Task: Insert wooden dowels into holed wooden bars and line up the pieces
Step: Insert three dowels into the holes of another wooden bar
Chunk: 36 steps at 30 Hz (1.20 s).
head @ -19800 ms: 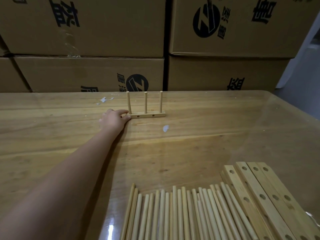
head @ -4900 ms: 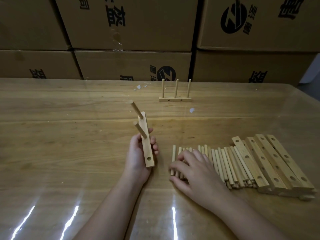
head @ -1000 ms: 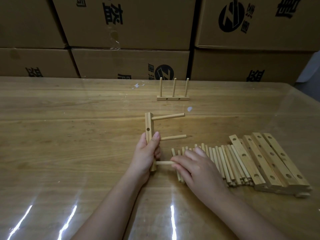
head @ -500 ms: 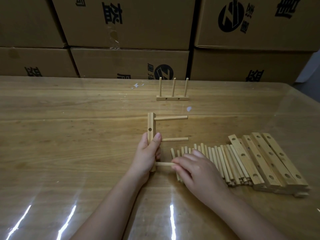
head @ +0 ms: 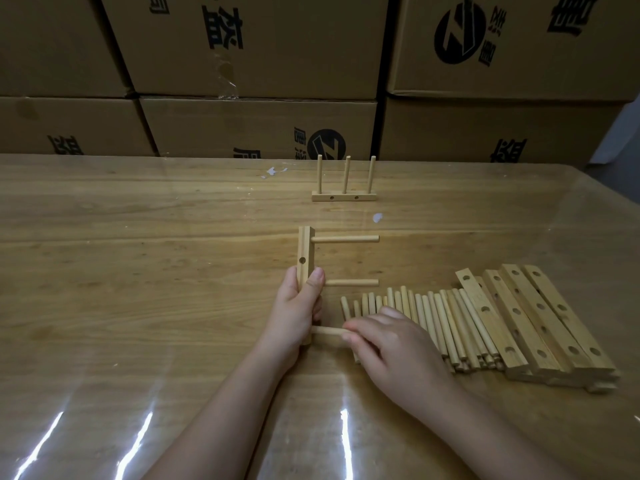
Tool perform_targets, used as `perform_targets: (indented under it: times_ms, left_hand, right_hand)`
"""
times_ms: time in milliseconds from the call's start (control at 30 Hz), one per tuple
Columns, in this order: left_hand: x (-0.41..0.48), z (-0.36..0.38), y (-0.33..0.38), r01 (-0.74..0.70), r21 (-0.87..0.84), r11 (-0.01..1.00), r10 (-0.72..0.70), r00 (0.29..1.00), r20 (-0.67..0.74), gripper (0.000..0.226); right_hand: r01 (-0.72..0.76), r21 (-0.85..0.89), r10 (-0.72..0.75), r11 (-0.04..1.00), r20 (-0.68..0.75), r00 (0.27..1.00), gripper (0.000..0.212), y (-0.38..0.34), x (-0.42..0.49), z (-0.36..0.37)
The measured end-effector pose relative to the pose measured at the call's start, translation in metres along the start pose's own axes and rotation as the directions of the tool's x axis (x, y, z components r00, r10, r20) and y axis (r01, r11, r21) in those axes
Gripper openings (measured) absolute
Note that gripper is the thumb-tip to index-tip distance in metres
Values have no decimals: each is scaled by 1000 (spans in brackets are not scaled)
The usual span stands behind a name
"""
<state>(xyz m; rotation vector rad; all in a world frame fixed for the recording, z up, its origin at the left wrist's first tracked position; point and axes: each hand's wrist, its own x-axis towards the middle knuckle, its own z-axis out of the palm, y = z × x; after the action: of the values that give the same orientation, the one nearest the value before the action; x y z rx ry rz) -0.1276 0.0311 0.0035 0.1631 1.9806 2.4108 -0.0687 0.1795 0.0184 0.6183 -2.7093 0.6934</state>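
Head view: one rack (head: 344, 196) stands finished at upper centre, left hand (head: 298, 313) grips second bar (head: 306, 258) at mid-frame with two dowels (head: 344, 239) in, right hand (head: 391, 344) pinches third dowel (head: 327, 330) at its lowest hole, dowel pile (head: 446, 323) and spare bars (head: 540, 327) wait at right.

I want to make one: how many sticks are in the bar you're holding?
3 in the bar: far stick, middle stick, and near stick, pinched by the right hand. None looks hidden.

1 head view, close, facing forward-down over table (head: 138, 271)
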Motion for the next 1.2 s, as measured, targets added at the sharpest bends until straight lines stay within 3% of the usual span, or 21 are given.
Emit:
perform_targets:
  times_ms: [267,467,633,800,1000,1200]
  left_hand:
    - [0,-1,0,4,0,1000,-4,1000,-3,16]
    - [2,-5,3,101,-171,980,-107,994,-27,14]
    - [1,-6,8,162,-266,950,-159,987,31,24]
    - [-2,0,10,103,-113,988,-103,995,7,26]
    - [-2,-2,7,-11,153,988,28,994,-105,34]
    - [-2,0,5,-11,149,989,33,988,-148,34]
  right_hand:
    - [-39,44,39,998,-15,999,19,0,-2,4]
    - [15,-120,-28,993,-108,994,13,-2,1,2]
    - [58,-227,-70,972,-47,996,19,1,2,0]
    - [131,-272,-122,953,49,991,22,-5,-1,2]
    - [171,-318,-174,933,22,985,21,-1,2,-1]
    - [227,-439,-272,869,-41,961,22,-4,2,5]
